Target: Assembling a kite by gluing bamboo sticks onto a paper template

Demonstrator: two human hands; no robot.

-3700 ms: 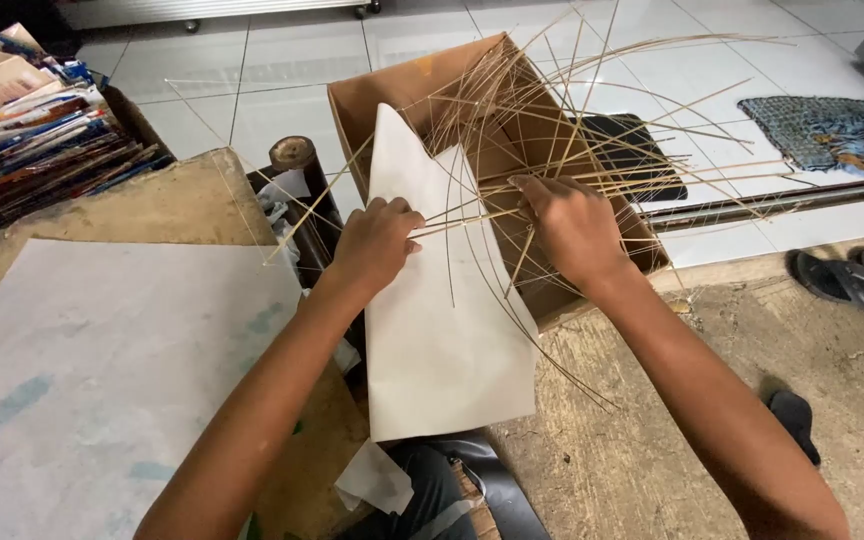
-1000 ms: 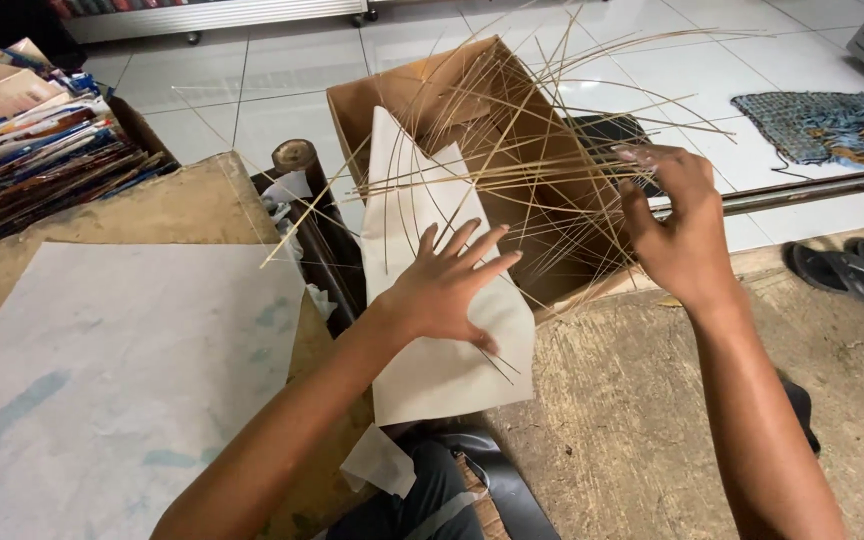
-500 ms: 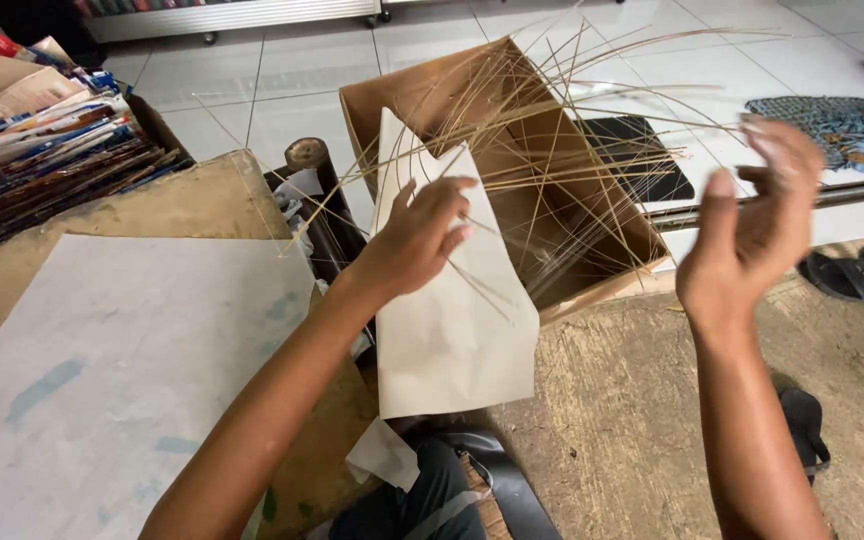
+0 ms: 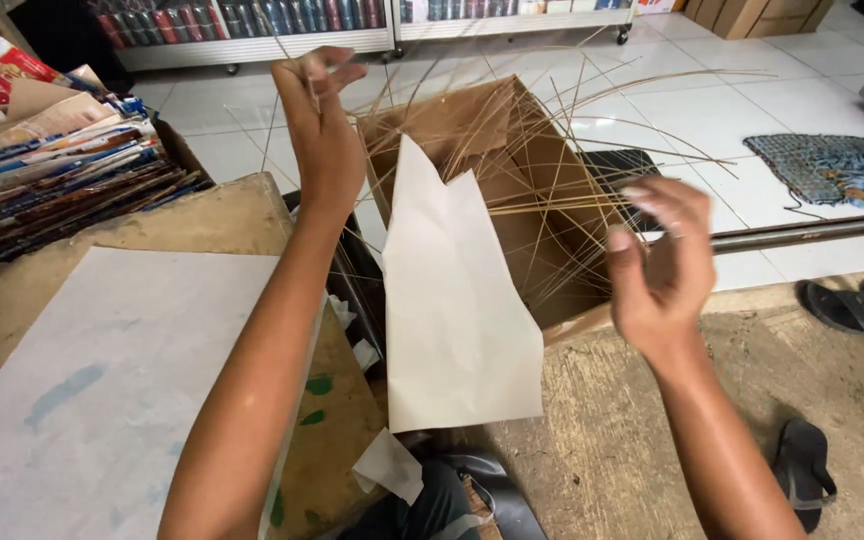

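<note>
Your left hand (image 4: 320, 120) is raised above the box (image 4: 512, 190), fingertips pinched on one thin stick (image 4: 282, 50) pulled clear of the sticks (image 4: 552, 150) standing in it. Right hand (image 4: 664, 265) hovers beside the box, fingers loosely curled, holding nothing. Looks like sorting: next you'd place that stick without snagging the paper (image 4: 457, 300) leaning against the box.

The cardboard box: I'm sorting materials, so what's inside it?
The cardboard box holds long thin straw-coloured sticks fanning out of its open top. A pale paper sheet covers its near side, hiding the bottom.
</note>
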